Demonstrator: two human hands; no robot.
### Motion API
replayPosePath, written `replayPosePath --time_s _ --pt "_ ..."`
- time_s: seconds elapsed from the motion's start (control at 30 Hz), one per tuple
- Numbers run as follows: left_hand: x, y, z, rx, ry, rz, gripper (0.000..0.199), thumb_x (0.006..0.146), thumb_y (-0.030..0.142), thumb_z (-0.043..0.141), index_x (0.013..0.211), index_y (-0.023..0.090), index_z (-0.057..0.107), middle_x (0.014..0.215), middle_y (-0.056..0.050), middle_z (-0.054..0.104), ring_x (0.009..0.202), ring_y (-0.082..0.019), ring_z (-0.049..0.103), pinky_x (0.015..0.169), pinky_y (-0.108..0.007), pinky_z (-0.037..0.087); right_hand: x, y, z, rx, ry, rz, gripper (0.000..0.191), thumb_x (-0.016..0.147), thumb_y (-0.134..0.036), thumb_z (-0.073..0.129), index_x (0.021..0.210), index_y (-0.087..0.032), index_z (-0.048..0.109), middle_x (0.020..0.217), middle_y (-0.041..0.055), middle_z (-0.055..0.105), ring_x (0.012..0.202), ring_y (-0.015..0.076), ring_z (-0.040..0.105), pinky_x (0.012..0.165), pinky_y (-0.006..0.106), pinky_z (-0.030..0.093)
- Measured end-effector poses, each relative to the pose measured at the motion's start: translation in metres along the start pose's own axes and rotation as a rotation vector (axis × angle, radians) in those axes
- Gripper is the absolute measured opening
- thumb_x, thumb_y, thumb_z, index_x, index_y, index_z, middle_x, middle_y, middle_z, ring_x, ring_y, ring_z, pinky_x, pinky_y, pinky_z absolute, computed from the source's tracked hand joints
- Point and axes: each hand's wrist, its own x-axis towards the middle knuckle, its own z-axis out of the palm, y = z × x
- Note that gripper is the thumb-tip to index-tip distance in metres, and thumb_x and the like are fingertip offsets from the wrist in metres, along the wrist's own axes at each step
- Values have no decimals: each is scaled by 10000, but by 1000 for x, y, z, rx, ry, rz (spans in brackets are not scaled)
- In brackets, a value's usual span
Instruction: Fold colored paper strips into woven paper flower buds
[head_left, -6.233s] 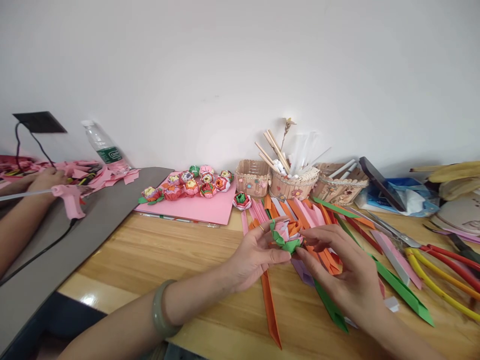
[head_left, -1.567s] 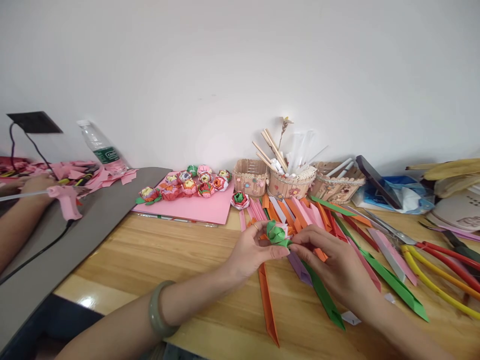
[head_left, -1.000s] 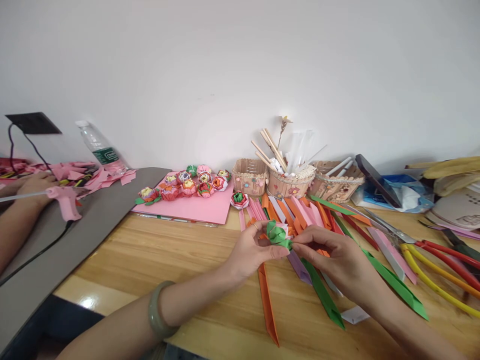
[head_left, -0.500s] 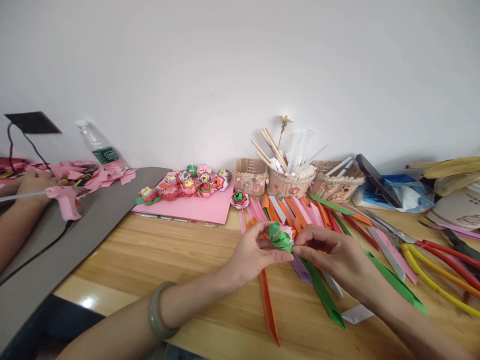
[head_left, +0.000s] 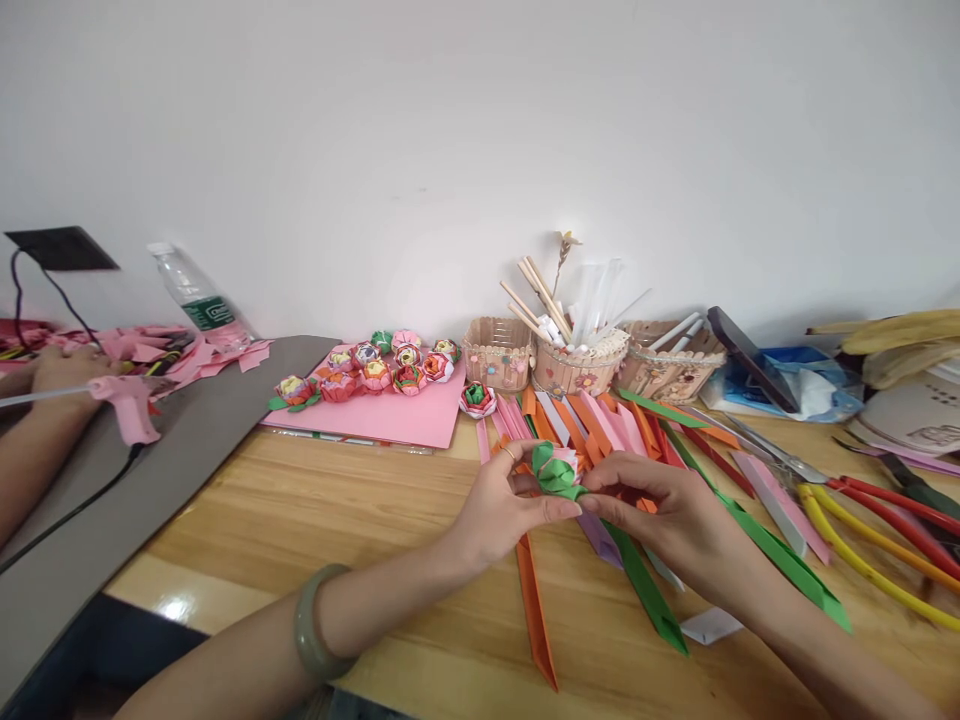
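Between my hands is a small folded paper flower (head_left: 556,472), green outside with some pale pink paper showing. My left hand (head_left: 499,505) is closed around its left side, thumb below it. From the right, my right hand (head_left: 660,500) pinches the flower's green lower edge between thumb and fingers. Folded paper strips (head_left: 649,590) in green, orange, pink and purple lie beneath and behind my hands. Just beyond, a finished-looking paper flower (head_left: 478,399) with a green centre sits on the table. More paper flowers (head_left: 376,375) are grouped on a pink sheet (head_left: 390,430).
Decorated baskets (head_left: 581,370) with sticks stand along the wall. Scissors (head_left: 795,465) with red handles and yellow-handled tool grips (head_left: 862,560) lie at right. At left are a pink glue gun (head_left: 129,405), a water bottle (head_left: 199,295) and another person's hand (head_left: 67,375).
My hands hold the flower in almost the same pose. The whole view has shifted slightly; little else differs.
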Motion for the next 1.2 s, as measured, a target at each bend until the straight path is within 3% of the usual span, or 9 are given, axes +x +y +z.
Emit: replayPosePath --time_s 0.3,0.43,0.8,0.93,1.1,1.2 --pt "2 0 -2 -55 -9 -18 574 430 158 811 932 152 532 909 -40 610 792 -141 589 749 -286 466 1 -2 -3 16 44 -21 195 770 -325 550 674 -193 655 672 31 637 604 148 574 559 252 451" --pt "2 0 -1 -82 -7 -27 565 429 194 816 928 144 554 986 -57 596 790 -138 593 755 -282 464 0 -1 -3 38 26 27 177 749 -303 555 654 -186 648 648 22 635 589 143 575 550 249 454" --pt "3 1 -2 -89 -83 -31 537 446 160 807 930 151 575 973 -39 604 765 -124 589 743 -269 464 -1 -4 -1 222 -33 160 184 703 -342 604 611 -185 580 556 -7 568 510 127 529 450 232 430" --pt "3 0 -2 -100 -104 -32 527 463 144 797 939 154 574 978 -39 609 767 -124 589 741 -269 463 -1 -2 -1 164 -31 121 181 722 -341 602 623 -191 582 583 -5 582 541 138 544 473 240 433" --pt "5 -2 -5 -76 -69 -10 523 465 161 800 932 160 566 962 -36 600 783 -133 590 750 -278 462 -3 3 0 -15 28 -52 140 799 -292 545 762 -200 643 759 34 644 673 159 585 619 273 460" --pt "5 -2 -5 -51 -62 -7 538 449 155 805 931 161 566 961 -34 591 787 -138 589 751 -285 463 -3 2 1 -76 22 -61 149 822 -251 500 761 -204 628 756 36 643 675 163 581 620 278 453"
